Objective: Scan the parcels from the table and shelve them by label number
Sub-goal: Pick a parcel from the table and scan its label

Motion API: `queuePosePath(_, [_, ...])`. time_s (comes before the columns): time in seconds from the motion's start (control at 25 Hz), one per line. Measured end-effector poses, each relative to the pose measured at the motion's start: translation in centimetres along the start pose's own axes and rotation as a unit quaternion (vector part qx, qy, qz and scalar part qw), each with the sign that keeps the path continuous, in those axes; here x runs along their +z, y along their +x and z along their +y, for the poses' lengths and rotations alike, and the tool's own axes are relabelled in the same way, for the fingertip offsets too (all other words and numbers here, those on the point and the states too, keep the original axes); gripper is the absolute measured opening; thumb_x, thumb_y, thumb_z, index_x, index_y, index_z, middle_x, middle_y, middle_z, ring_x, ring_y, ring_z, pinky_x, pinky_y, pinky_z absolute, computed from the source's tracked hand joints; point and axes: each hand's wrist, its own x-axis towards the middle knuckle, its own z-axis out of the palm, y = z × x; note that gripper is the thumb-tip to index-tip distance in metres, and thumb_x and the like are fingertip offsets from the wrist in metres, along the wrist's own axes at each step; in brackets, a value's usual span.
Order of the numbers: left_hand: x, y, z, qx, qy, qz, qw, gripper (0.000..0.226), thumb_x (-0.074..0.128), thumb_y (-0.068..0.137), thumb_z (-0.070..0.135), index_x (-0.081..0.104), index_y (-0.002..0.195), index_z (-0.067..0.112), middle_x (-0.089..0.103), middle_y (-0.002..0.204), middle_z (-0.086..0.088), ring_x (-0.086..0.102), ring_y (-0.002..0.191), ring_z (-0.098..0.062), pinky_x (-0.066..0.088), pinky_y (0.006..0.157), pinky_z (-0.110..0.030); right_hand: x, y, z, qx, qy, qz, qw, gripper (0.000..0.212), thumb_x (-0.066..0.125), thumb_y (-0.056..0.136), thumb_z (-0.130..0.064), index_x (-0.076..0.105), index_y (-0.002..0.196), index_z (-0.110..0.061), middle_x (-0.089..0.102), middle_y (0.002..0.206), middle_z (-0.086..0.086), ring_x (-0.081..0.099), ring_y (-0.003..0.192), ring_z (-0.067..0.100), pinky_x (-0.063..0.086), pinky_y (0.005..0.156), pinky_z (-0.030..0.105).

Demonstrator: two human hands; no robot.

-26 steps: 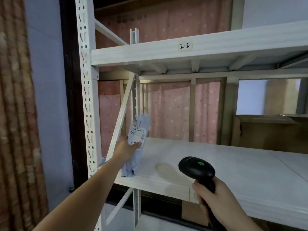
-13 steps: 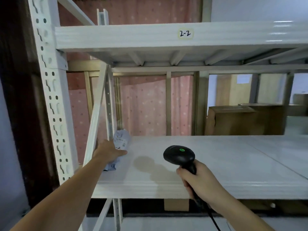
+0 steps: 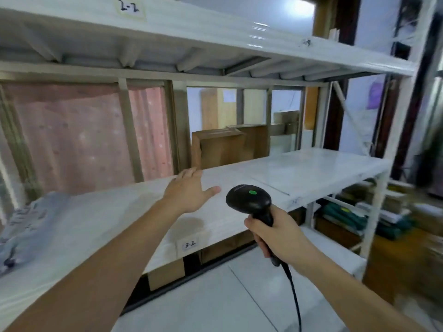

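A light blue soft parcel (image 3: 26,224) lies on the white shelf (image 3: 299,173) at the far left, blurred, with nothing holding it. My left hand (image 3: 189,190) hovers over the middle of that shelf, fingers spread, holding nothing. My right hand (image 3: 275,233) grips the handle of a black barcode scanner (image 3: 249,200) with a green light on top; its cable hangs down. The shelf's front edge carries a label reading 3-2 (image 3: 189,245). The shelf above has a label 2-2 (image 3: 129,7).
Brown cardboard boxes (image 3: 223,147) stand behind the shelf. Pink dotted cloth (image 3: 79,137) hangs at the back left. Green and white stacked goods (image 3: 347,214) sit on lower shelves at the right. A white upright post (image 3: 393,130) bounds the rack's right end.
My left hand has let go of the blue parcel, which now lies on the shelf at the left. The hand has moved right, and my view has swung right along the rack.
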Motion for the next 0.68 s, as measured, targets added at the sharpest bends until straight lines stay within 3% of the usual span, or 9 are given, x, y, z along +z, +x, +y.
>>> queuePosePath(0.2, [7.1,4.0,18.6,0.143,-0.055,-0.054,0.987,0.088,0.042,0.096,0.078,0.024,0.165,0.026,0.015,0.175,-0.001,0.019,0.16,-0.028,0.022,0.127,-0.05,-12.8,-6.3,4.6,0.094,-0.045,0.144,0.984,0.013,0.063,0.096,-0.029,0.061,0.095,-0.016,0.06,0.059,0.0,0.052,0.045,0.013,0.051,0.051,0.029])
queuePosePath(0.4, [13.5,5.7,37.9,0.288,-0.101,-0.099,0.947,0.091,0.046,0.094,0.078,0.029,0.164,0.022,0.028,0.171,-0.005,0.031,0.154,-0.028,0.034,0.123,-0.049,-26.9,-13.6,8.1,0.14,-0.085,0.309,0.937,0.005,0.064,0.095,-0.027,0.061,0.099,-0.024,0.062,0.055,-0.001,0.056,0.045,0.012,0.049,0.049,0.029])
queuePosePath(0.52, [17.7,7.0,45.7,0.32,-0.116,-0.12,0.933,0.09,0.047,0.094,0.078,0.036,0.16,0.018,0.037,0.165,-0.007,0.04,0.148,-0.029,0.042,0.116,-0.049,-33.1,-16.6,10.3,0.144,-0.122,0.374,0.908,0.006,0.065,0.094,-0.023,0.062,0.096,-0.019,0.06,0.055,-0.002,0.055,0.042,0.007,0.048,0.051,0.03])
queuePosePath(0.68, [23.3,8.4,52.3,0.339,-0.106,-0.145,0.923,0.084,0.048,0.094,0.076,0.037,0.159,0.023,0.039,0.165,-0.004,0.04,0.148,-0.028,0.044,0.114,-0.052,-39.0,-18.2,13.3,0.169,-0.129,0.395,0.894,0.004,0.063,0.095,-0.019,0.061,0.094,-0.016,0.06,0.056,0.002,0.055,0.043,0.012,0.049,0.048,0.031])
